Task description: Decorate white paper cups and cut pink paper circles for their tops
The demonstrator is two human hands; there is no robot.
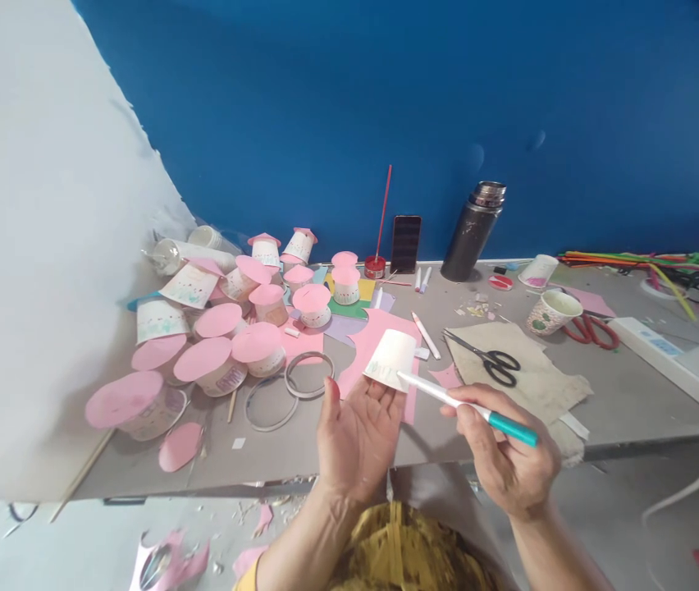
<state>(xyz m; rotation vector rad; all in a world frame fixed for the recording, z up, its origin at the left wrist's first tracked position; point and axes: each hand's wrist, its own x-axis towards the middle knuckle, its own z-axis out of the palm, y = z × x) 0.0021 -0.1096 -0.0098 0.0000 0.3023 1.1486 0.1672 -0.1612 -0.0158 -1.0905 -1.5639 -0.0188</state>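
A white paper cup [391, 355] is upside down over the fingertips of my left hand [358, 439], palm up and thumb held apart. Faint green marks run along the cup's rim. My right hand [506, 455] grips a white marker pen [448, 394] with a teal cap on its back end. The pen's tip meets the cup near its lower right rim. Pink paper [362, 336] with cut-out curves lies beneath and behind the cup.
Several decorated cups with pink paper discs [263, 343] crowd the left. Two metal rings [309, 375] lie beside my left hand. Black scissors [497, 365] rest on a cloth [546, 386] at right. Behind stand a dark flask [472, 234] and a phone [406, 244].
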